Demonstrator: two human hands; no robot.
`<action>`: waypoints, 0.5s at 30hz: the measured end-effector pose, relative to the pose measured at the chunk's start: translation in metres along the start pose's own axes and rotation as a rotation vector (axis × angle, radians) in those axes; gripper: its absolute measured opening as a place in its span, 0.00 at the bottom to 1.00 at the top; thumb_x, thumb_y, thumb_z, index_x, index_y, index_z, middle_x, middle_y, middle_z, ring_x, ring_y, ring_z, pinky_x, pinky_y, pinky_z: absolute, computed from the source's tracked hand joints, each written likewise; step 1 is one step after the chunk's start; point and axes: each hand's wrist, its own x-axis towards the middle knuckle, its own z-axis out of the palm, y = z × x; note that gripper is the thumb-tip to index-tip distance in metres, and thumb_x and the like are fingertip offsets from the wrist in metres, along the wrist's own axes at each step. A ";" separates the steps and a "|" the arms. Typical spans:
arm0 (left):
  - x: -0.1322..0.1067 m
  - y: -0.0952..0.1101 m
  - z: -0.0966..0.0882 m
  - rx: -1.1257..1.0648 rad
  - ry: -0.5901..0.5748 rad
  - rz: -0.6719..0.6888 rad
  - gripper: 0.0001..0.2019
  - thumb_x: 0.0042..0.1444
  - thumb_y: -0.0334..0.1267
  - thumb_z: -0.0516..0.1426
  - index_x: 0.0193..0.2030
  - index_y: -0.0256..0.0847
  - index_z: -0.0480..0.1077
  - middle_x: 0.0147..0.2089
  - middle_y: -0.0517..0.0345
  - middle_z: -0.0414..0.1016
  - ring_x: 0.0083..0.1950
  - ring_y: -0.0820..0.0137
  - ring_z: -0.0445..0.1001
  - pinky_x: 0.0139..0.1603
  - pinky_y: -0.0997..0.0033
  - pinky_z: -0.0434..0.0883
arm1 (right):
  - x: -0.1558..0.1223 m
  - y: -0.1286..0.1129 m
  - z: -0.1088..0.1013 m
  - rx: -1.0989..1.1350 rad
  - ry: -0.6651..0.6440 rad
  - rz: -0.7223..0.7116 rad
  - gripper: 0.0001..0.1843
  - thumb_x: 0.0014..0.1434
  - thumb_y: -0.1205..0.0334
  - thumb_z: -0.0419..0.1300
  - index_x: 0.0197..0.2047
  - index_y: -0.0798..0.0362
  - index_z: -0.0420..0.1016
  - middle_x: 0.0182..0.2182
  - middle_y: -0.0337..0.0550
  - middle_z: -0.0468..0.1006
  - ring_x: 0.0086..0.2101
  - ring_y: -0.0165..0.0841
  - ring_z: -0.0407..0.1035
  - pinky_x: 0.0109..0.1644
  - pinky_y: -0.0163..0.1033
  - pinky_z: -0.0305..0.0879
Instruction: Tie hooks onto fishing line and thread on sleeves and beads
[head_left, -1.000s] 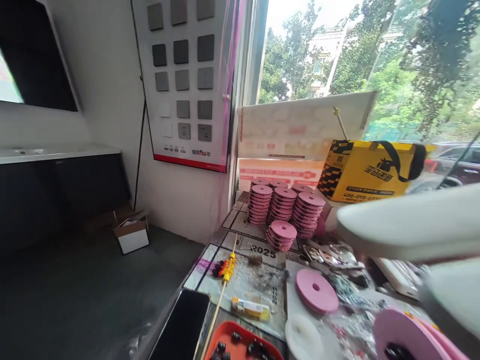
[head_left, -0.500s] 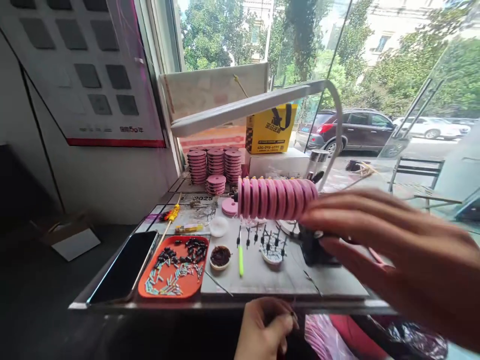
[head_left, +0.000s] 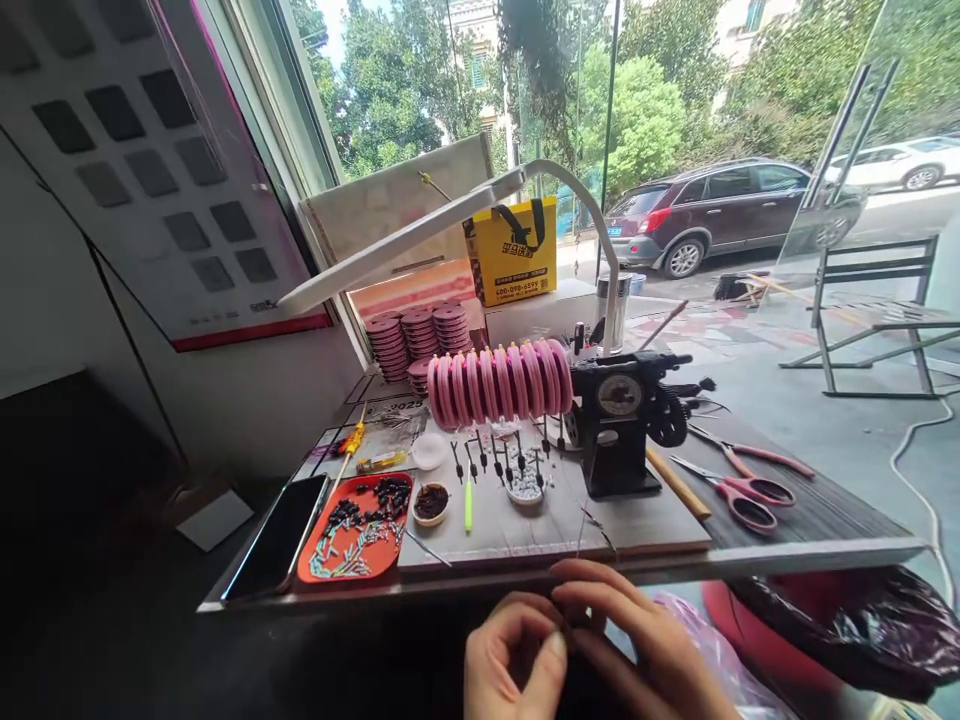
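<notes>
My left hand (head_left: pixel 510 660): I am pressing my thumb and finger together on a thin thread (head_left: pixel 580 530).
My right hand (head_left: pixel 637 650): I am curling my fingers right against my left fingertips. I cannot tell if they are gripping.
Thin thread: it is running up from my pinch, over the table edge (head_left: pixel 750 558).
Orange tray (head_left: pixel 315 572): it is sitting up and to the left of my hands, holding lots of little black bits and coloured tubes.
Small bowl (head_left: pixel 431 503): it is sitting just right of the tray, holding dark bits.
White dish (head_left: pixel 525 488): it is sitting straight ahead of my hands, holding tiny pale beads.
Pink spools (head_left: pixel 499 385): they are standing in a row behind the dish, touching the black machine (head_left: pixel 619 420).
Phone (head_left: pixel 277 535): it is lying left of the tray.
Scissors (head_left: pixel 739 495): they are lying far to my right.
</notes>
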 end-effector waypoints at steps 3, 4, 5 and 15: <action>0.000 0.001 0.003 0.005 0.017 0.015 0.14 0.45 0.46 0.63 0.19 0.38 0.73 0.28 0.53 0.71 0.27 0.68 0.68 0.25 0.74 0.63 | -0.001 0.001 -0.001 0.055 0.008 0.054 0.09 0.60 0.63 0.57 0.44 0.45 0.73 0.45 0.44 0.76 0.40 0.31 0.74 0.42 0.30 0.71; 0.000 0.002 0.003 0.012 0.012 0.012 0.14 0.45 0.46 0.63 0.19 0.38 0.73 0.28 0.53 0.71 0.25 0.71 0.66 0.23 0.75 0.62 | 0.000 0.001 0.000 0.070 0.022 0.070 0.08 0.60 0.61 0.57 0.43 0.46 0.74 0.44 0.44 0.76 0.39 0.31 0.75 0.41 0.30 0.71; 0.000 0.002 0.003 0.020 0.005 0.008 0.14 0.45 0.46 0.63 0.19 0.38 0.74 0.28 0.54 0.72 0.22 0.74 0.63 0.20 0.76 0.59 | 0.001 0.000 0.000 0.080 0.044 0.085 0.07 0.60 0.59 0.58 0.41 0.46 0.75 0.43 0.44 0.77 0.38 0.32 0.75 0.40 0.30 0.71; 0.005 0.017 0.007 -0.437 -0.052 -0.422 0.10 0.33 0.37 0.70 0.16 0.34 0.76 0.23 0.58 0.73 0.14 0.87 0.55 0.14 0.83 0.51 | -0.009 0.004 -0.014 -0.370 0.229 -0.371 0.10 0.59 0.67 0.56 0.44 0.48 0.73 0.37 0.46 0.79 0.32 0.33 0.76 0.35 0.34 0.73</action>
